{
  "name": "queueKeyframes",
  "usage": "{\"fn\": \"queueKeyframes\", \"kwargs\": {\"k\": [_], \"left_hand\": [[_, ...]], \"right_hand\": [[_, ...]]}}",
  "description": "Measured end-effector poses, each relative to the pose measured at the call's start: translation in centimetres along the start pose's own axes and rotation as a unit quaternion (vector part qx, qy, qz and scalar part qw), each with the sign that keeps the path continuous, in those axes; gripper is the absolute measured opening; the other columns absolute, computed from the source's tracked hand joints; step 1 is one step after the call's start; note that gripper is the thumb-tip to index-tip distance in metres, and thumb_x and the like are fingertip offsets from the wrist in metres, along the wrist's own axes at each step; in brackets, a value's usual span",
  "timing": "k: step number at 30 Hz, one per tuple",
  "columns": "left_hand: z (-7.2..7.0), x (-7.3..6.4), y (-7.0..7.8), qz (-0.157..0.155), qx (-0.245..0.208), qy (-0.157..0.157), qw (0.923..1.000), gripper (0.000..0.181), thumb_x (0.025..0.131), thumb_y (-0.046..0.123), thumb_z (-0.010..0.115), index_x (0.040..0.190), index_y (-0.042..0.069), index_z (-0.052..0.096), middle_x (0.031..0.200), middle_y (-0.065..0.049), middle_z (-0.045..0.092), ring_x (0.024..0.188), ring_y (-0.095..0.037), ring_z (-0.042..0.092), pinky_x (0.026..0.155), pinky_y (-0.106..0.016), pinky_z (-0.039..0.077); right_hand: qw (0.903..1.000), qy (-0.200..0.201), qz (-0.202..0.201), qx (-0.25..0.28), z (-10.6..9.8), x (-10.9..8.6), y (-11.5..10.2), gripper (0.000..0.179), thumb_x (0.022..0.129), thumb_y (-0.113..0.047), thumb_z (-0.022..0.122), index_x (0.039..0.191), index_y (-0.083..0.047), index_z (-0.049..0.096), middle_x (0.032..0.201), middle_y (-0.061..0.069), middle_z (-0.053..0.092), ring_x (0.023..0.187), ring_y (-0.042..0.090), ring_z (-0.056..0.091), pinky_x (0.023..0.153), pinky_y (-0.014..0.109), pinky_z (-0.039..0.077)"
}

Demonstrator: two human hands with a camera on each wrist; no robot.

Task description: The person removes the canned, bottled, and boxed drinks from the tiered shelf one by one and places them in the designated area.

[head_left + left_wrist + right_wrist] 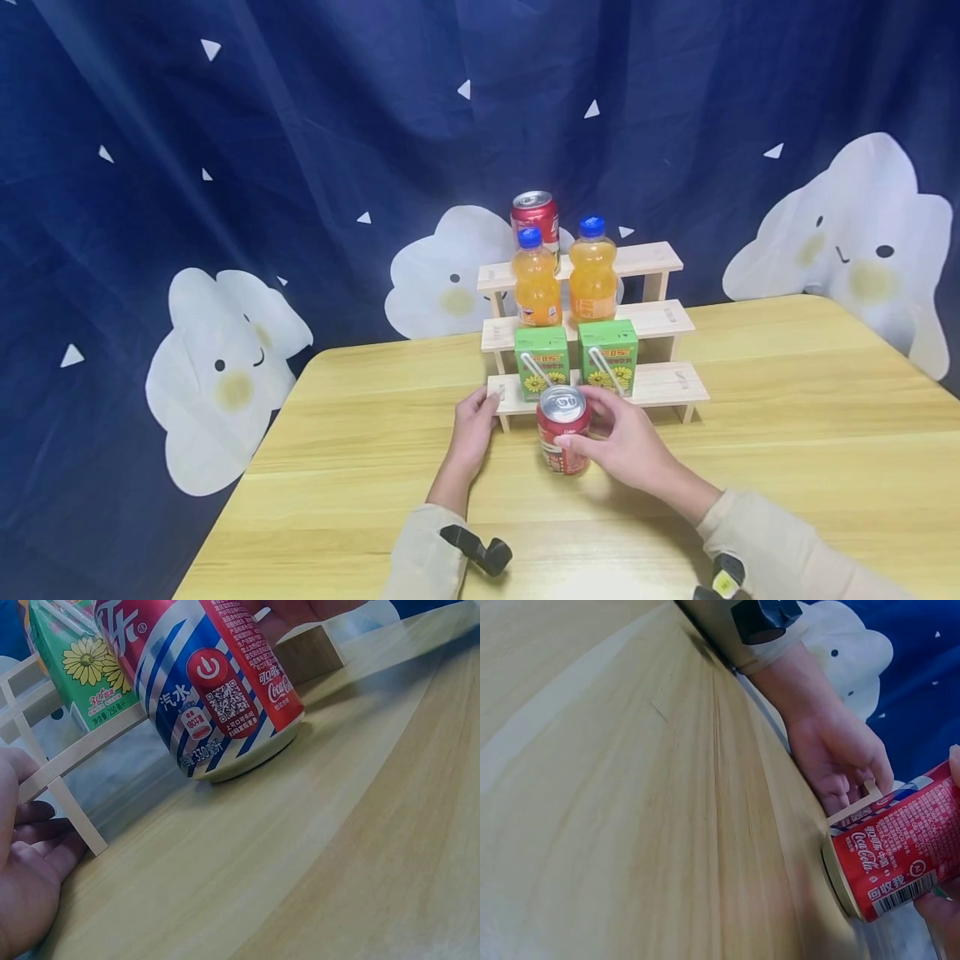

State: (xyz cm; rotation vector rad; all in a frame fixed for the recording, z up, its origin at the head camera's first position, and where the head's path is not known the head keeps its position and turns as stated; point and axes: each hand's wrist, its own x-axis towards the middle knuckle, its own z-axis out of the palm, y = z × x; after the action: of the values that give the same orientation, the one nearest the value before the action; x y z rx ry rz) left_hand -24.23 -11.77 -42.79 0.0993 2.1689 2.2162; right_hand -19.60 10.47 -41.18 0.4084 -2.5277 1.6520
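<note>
My right hand (pixel 633 437) holds a red cola can (pixel 558 454) by its side, thumb at the front and fingers behind. The can stands upright in front of the shelf, its base (pixel 247 761) at or just above the tabletop. At the left end of the lowest step of a three-tier wooden display shelf (pixel 671 383), my left hand (pixel 472 429) grips the board, with fingers curled around its end. Two green drink cartons (pixel 542 354) with straws stand on that lowest step, partly behind the can.
Two orange drink bottles (pixel 592 279) with blue caps stand on the middle step. Another red can (pixel 534 215) is on the top step, partly hidden by a bottle. The wooden table (pixel 337 467) meets a dark blue curtain (pixel 300 108) with cloud prints behind.
</note>
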Motion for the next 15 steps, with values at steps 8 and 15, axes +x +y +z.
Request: {"fn": "queueKeyframes", "kwargs": {"k": [8, 15], "left_hand": [[0.03, -0.07, 0.03, 0.002, 0.004, 0.007, 1.0, 0.04, 0.097, 0.01, 0.043, 0.132, -0.01, 0.045, 0.13, -0.026, 0.052, 0.118, -0.032, 0.055, 0.1, -0.034, 0.047], [0.03, -0.15, 0.02, 0.0, 0.012, 0.005, 0.9999, 0.041, 0.098, 0.011, 0.043, 0.133, -0.009, 0.044, 0.132, -0.025, 0.052, 0.12, -0.032, 0.053, 0.102, -0.036, 0.045]], "right_hand": [[1.0, 0.004, -0.001, 0.002, 0.11, -0.05, -0.12, 0.079, 0.068, -0.038, 0.083, 0.131, -0.004, 0.049, 0.119, 0.017, 0.064, 0.103, 0.03, 0.065, 0.084, 0.037, 0.056], [0.9999, 0.011, -0.002, -0.011, 0.25, -0.16, 0.07, 0.078, 0.068, -0.037, 0.083, 0.131, -0.005, 0.049, 0.12, 0.017, 0.064, 0.103, 0.03, 0.065, 0.086, 0.04, 0.056]]}}
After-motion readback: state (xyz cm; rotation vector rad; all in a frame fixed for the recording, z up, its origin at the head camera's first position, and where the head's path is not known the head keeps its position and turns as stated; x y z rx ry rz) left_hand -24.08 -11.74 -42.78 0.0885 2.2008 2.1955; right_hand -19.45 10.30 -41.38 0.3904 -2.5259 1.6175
